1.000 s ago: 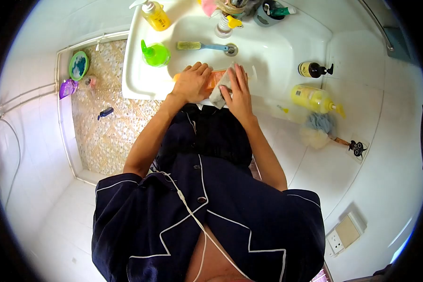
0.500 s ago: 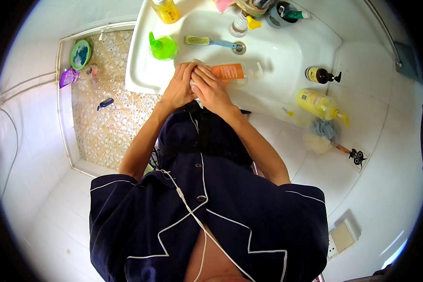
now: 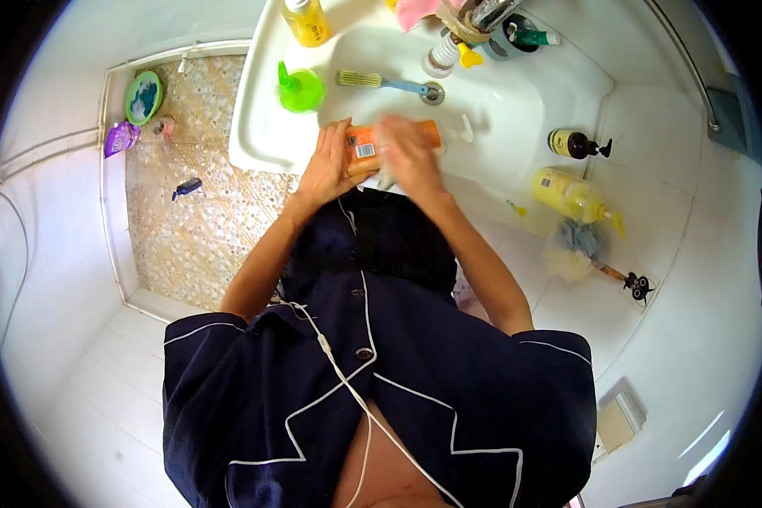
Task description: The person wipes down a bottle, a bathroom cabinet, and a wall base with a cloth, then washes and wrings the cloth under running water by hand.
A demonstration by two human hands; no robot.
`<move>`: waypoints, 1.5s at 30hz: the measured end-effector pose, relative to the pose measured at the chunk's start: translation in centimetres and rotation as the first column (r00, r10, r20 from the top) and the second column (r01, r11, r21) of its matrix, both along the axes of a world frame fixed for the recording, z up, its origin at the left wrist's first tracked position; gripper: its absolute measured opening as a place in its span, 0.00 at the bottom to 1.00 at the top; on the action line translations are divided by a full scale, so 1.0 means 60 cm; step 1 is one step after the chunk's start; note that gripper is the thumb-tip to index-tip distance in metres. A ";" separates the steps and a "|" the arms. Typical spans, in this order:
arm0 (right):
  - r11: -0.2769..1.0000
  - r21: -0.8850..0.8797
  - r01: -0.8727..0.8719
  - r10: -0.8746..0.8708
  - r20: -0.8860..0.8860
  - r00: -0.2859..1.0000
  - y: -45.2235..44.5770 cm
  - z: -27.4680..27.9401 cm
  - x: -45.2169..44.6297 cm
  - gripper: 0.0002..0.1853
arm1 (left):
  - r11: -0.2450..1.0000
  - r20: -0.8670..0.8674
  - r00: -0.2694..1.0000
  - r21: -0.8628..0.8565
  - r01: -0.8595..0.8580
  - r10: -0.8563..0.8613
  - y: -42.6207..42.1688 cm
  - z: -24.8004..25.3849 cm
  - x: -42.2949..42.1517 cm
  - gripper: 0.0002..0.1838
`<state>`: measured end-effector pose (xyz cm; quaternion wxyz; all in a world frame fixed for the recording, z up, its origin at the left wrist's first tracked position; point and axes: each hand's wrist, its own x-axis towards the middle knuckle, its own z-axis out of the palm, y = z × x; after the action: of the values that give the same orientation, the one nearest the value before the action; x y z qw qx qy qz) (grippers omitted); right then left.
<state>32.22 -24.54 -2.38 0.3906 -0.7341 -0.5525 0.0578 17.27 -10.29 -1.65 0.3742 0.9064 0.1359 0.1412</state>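
Over the near rim of the white sink [image 3: 254, 140], an orange pump bottle [image 3: 364, 146] lies sideways, its barcode label showing and its clear pump pointing right. My left hand [image 3: 326, 165] grips the base end of the bottle, fingers on top. Across the bottle's middle is my right hand [image 3: 409, 157], smeared by motion, its fingers curled over the side. Beneath its palm a bit of whitish-grey cloth [image 3: 386, 179] pokes out, mostly hidden by the hand. A green pump bottle [image 3: 301, 91] stands just beyond my left hand.
In the basin a blue-handled brush [image 3: 385, 83] reaches the drain. A yellow bottle [image 3: 307, 24] stands on the left rim. To the right are a dark pump bottle [image 3: 574, 144], a large yellow pump bottle [image 3: 567, 193] and a mesh puff [image 3: 580, 241]. A grey cup [image 3: 504, 44] sits at the back.
My hands were together over the bottle's base end. Now the right has slid right along the bottle, uncovering the barcode label, while the left stays at the base. The view has shifted slightly.
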 end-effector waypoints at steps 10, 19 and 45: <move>1.000 0.028 -0.005 0.005 -0.025 1.000 0.030 0.023 -0.040 0.20 | 0.997 0.064 0.998 0.078 0.001 -0.006 0.011 -0.018 0.040 0.48; 0.991 -0.007 0.130 -0.130 -0.119 0.984 -0.012 -0.049 -0.014 0.22 | 0.997 0.051 0.996 0.016 -0.072 0.071 0.004 -0.031 0.058 0.41; 0.945 -0.148 0.291 -0.275 0.115 0.954 -0.097 -0.056 0.060 0.27 | 0.760 -0.390 0.905 -0.636 -0.134 -0.167 0.066 -0.119 0.142 0.29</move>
<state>35.80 -30.38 -5.75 0.3071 -0.8373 -0.4522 0.0120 25.82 -6.31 -8.80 0.6272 0.7294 0.2462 -0.1186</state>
